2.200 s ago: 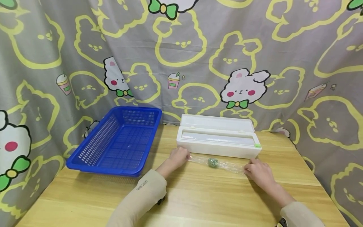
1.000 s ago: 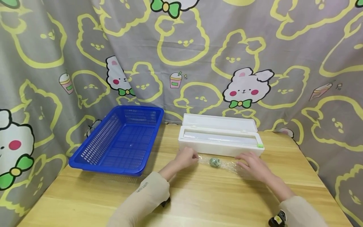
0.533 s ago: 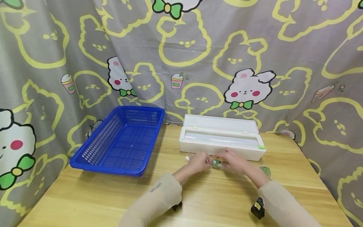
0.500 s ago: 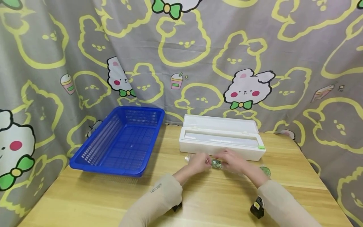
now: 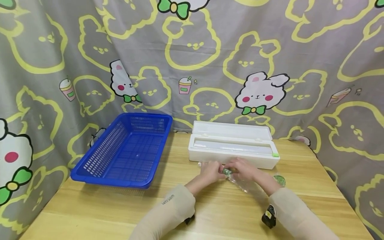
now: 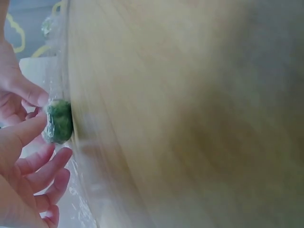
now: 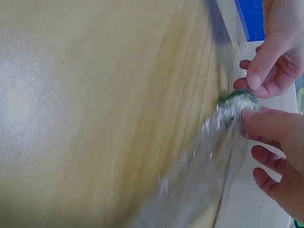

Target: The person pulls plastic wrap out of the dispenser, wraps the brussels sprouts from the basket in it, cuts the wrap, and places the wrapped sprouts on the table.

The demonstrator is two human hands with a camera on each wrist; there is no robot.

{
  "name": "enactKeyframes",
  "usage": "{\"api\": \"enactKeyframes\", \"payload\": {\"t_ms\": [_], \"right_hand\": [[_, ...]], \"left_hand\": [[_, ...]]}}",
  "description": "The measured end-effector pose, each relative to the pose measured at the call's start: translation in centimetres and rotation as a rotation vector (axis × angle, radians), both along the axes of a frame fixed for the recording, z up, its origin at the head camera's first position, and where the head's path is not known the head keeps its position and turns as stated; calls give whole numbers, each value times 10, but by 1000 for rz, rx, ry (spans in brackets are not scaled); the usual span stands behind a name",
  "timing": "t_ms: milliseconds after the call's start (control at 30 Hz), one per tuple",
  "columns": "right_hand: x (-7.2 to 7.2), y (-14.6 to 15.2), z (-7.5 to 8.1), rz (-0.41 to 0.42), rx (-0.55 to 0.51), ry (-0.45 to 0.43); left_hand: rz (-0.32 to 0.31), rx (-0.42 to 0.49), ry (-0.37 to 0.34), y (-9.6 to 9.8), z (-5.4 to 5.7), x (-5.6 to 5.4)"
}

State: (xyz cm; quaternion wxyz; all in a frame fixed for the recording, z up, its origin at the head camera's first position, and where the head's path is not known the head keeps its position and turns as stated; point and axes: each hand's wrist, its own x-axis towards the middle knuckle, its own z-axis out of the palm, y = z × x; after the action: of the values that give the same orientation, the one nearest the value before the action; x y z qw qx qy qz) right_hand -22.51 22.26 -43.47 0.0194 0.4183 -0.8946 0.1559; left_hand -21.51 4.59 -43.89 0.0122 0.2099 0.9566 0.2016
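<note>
A small green lump point(image 5: 227, 172) in clear plastic wrap lies between both hands, just in front of a white box. My left hand point(image 5: 211, 171) pinches its wrapped left end between thumb and fingertip, as the right wrist view shows. On the other side, my right hand point(image 5: 243, 169) holds the lump, its thumb point(image 7: 263, 122) pressed to it and other fingers loosely bent. A crumpled tail of plastic wrap point(image 7: 185, 185) trails off from the lump. Another wrapped green lump point(image 5: 280, 180) sits beyond the right wrist. What the green lumps are, I cannot tell.
Behind the hands stands the white plastic-wrap dispenser point(image 5: 234, 159), lid point(image 5: 232, 130) raised, a roll point(image 5: 232, 147) inside and a green slider point(image 5: 275, 154) at its right end. A blue mesh basket point(image 5: 121, 181) is at left on the wooden table point(image 5: 222, 216). A patterned curtain point(image 5: 210, 43) hangs behind.
Both hands have come together from the two ends of the wrap to the green lump. The lump now tilts, its film tail swings toward the front, and the second lump shows at right.
</note>
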Motion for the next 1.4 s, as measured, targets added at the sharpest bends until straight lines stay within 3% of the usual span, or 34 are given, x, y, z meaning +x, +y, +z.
{"api": "enactKeyframes", "payload": {"t_ms": [233,367,467,533,700,767,1033,1200,1300,1400], "right_hand": [[9,-4,-2,-119,-69,-193],[20,-8,-1,-216,-81,-228],[29,-8,-2,-288,-79,-193],[37,-8,-5,-315,-54,-125],[58,-5,-13,-318,3,78],[65,-6,-15,-314,6,112],[82,-12,-20,-416,-67,26],[86,-8,-21,-421,-119,-4],[93,-1,-23,-377,-123,54],[102,3,-27,-250,-126,150]], "left_hand": [[-21,1,16,-1,-1,3],[-89,-15,21,-2,0,3],[-170,-46,37,-3,0,2],[-225,-60,37,-3,1,3],[-337,-101,36,-4,2,11],[-359,-123,40,-4,4,14],[-391,-159,-27,-7,11,22],[-403,-161,-28,-9,9,25],[-400,-157,-22,-9,8,25],[-393,-151,-19,-9,7,25]]}}
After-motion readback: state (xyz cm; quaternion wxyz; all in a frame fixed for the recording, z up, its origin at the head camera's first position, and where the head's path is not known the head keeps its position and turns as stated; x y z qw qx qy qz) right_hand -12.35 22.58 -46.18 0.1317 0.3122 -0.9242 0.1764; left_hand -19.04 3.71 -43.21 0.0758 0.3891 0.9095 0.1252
